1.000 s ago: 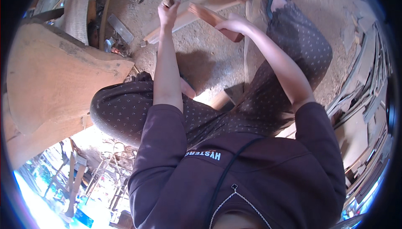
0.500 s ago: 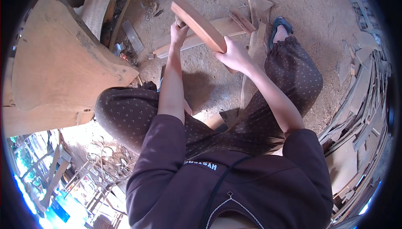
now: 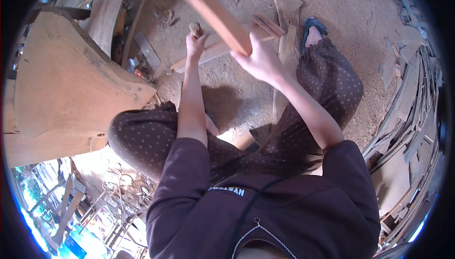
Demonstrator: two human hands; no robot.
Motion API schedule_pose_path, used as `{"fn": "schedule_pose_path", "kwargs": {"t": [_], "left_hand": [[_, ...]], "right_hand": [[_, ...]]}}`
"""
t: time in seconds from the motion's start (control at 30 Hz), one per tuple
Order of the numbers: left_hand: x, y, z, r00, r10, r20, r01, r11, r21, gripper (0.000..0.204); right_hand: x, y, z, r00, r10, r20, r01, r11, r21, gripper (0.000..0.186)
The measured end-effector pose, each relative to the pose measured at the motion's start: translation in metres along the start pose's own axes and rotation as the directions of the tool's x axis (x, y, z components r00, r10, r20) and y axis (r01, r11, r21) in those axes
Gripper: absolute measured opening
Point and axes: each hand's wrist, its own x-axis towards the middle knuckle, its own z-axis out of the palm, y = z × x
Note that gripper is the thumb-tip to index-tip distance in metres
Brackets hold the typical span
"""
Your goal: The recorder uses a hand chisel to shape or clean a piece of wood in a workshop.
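Observation:
My right hand [image 3: 263, 63] grips the near end of a thick reddish-brown wooden bar [image 3: 215, 18]. The bar slants up to the far left, its far end blurred by motion. My left hand [image 3: 195, 45] is closed round an upright tool handle with a rounded, worn wooden top [image 3: 195, 27]. The handle's top pokes out above the fist, apart from the bar. The tool's lower part is hidden, so its kind does not show. Beyond both hands, on the ground, lies a pale wooden plank [image 3: 215, 50].
A broad wooden slab [image 3: 71, 79] stands at my left. Near my right foot are a short brown wood piece [image 3: 269, 24] and a pale board [image 3: 286, 10]. Stacked wood scraps [image 3: 407, 112] line the right side. Dusty ground [image 3: 346, 8] spreads beyond.
The bar has risen and shifted to the far left, away from the handle's top, which now shows. My left hand has moved slightly left.

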Motion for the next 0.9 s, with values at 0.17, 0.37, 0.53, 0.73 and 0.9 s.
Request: {"fn": "schedule_pose_path", "kwargs": {"t": [0.17, 0.37, 0.53, 0.73, 0.9], "left_hand": [[0.003, -0.01, -0.004, 1.0, 0.008, 0.028, -0.007, 1.0, -0.028, 0.026], [0.004, -0.015, -0.013, 0.999, 0.032, 0.019, -0.034, 0.995, 0.092, 0.014], [0.004, -0.019, -0.013, 0.999, -0.006, 0.044, 0.0, 0.992, 0.127, 0.015], [0.001, -0.008, -0.017, 0.999, 0.043, 0.015, -0.046, 0.973, 0.226, 0.019], [0.0, -0.016, -0.014, 0.995, 0.05, 0.082, -0.059, 0.991, 0.12, 0.019]], "right_hand": [[0.003, -0.003, 0.004, 0.966, -0.139, -0.219, 0.185, 0.961, 0.205, 0.039], [0.01, -0.005, -0.006, 0.989, -0.106, -0.099, 0.118, 0.985, 0.124, 0.039], [0.011, -0.007, -0.001, 0.922, -0.206, -0.328, 0.298, 0.918, 0.261, 0.038], [0.013, -0.015, -0.012, 0.999, 0.005, 0.032, -0.003, 0.998, -0.063, 0.037], [0.006, -0.02, -0.013, 0.965, -0.17, -0.199, 0.215, 0.948, 0.236, 0.041]]}}
